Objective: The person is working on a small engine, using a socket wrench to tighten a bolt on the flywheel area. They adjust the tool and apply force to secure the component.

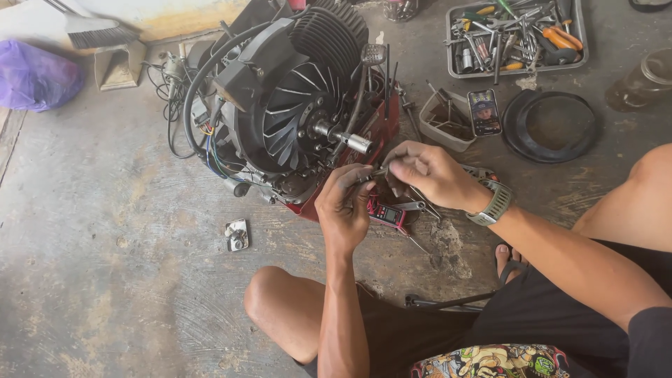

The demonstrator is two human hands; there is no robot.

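A black small engine [294,98] with a finned fan wheel and a steel shaft lies on the concrete floor, with a red part under it. My left hand [343,203] and my right hand [427,171] meet just in front of the engine, pinching a small thin metal piece [378,172] between the fingertips of both. My right wrist wears a grey watch [492,203]. Below the hands lies a red multimeter [387,213] with metal pliers [413,206] beside it.
A grey tray of tools [518,35] sits at the back right, a phone [484,112] and a small white box [444,119] in front of it. A black ring cover [553,126], a small metal part [237,235], a purple bag [35,73] and a brush [98,31] lie around.
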